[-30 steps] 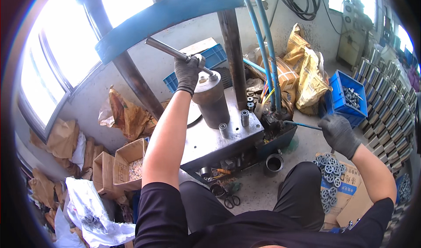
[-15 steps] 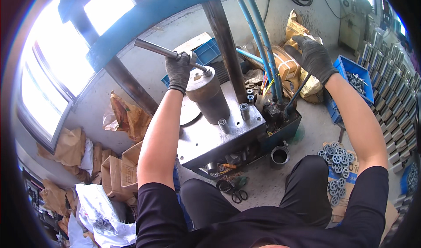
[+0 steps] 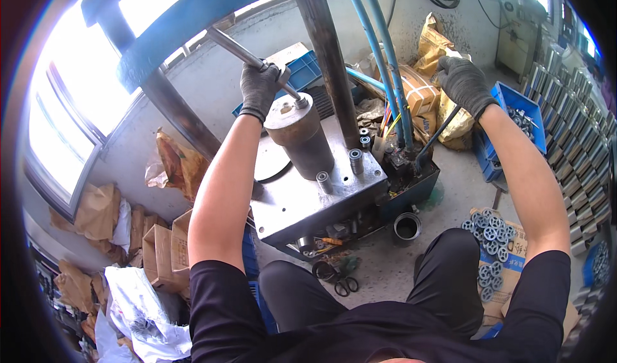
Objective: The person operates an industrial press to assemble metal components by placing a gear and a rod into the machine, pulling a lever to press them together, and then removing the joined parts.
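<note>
My left hand (image 3: 258, 92), in a dark work glove, is closed around a slanted steel rod (image 3: 234, 46). A metal collar shows beside its fingers. The rod's lower end meets the top of an upright thick metal cylinder (image 3: 302, 137), which stands on the steel bed plate (image 3: 283, 210) of a blue-framed press (image 3: 212, 9). My gloved right hand (image 3: 465, 85) is curled at the upper end of a dark lever (image 3: 443, 129) rising from the press's side; its fingertips are partly hidden. Small bearing-topped cylinders (image 3: 356, 162) stand on the plate near the thick cylinder.
Blue hydraulic pipes (image 3: 385, 61) rise between the press and my right hand. A metal cup (image 3: 407, 227) and scissors (image 3: 346, 287) lie on the floor. Spoked metal wheels (image 3: 491, 234) cover cardboard at right, below a blue parts bin (image 3: 522, 122). Cartons (image 3: 160, 260) stand left.
The rod in my left hand has tilted more steeply, its upper end now reaching behind the press's crossbeam. My right fingers, more stretched out before, have curled in at the lever.
</note>
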A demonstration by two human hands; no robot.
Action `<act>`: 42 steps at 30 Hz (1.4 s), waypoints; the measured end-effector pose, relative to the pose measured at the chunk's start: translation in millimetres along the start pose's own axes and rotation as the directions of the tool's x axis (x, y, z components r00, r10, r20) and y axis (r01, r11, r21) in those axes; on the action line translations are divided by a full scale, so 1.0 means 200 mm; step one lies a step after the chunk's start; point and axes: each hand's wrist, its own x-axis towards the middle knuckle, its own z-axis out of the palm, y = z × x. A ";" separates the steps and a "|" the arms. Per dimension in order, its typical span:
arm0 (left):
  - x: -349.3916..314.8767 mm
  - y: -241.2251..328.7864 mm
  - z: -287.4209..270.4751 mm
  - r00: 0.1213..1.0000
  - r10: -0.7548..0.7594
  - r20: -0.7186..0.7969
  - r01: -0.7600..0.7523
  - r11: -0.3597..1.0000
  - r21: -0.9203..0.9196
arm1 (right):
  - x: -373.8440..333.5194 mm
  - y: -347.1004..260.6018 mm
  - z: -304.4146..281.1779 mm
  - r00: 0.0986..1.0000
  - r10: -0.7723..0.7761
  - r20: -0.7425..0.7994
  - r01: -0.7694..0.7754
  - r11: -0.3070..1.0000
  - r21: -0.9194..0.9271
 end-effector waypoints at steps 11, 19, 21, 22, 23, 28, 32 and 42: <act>0.03 0.15 0.14 1.000 0.002 0.030 -0.015 0.902 0.431 | -0.03 -0.02 -0.05 0.997 0.040 0.066 -0.039 0.999 -0.017; 0.07 0.19 0.21 0.993 0.036 0.117 -0.107 0.721 0.684 | -0.21 -0.01 -0.06 0.996 -0.089 -0.001 0.089 0.996 0.006; 0.06 0.20 0.22 0.998 0.043 0.056 -0.069 0.735 0.674 | -0.32 0.04 -0.10 0.983 -0.177 -0.042 0.179 0.983 0.047; 0.06 0.19 0.21 0.998 0.040 0.054 -0.066 0.736 0.674 | -0.39 0.06 -0.11 0.983 -0.178 -0.040 0.180 0.983 0.047; 0.06 0.18 0.20 0.999 0.024 0.024 -0.034 0.747 0.664 | -0.46 0.08 -0.14 0.976 -0.215 -0.022 0.216 0.975 0.046; 0.07 0.10 0.11 0.999 0.025 -0.043 0.001 0.853 0.521 | -0.77 0.04 -0.28 0.948 -0.224 0.228 0.211 0.974 0.079; 0.07 0.15 0.19 1.000 -0.005 0.012 -0.003 0.849 0.529 | -0.83 0.18 -0.29 0.877 -0.284 0.387 0.266 0.959 0.099; 0.17 0.04 0.12 0.998 0.034 0.056 -0.061 0.798 0.599 | -0.81 0.19 -0.27 0.704 -0.424 0.570 0.336 0.906 0.258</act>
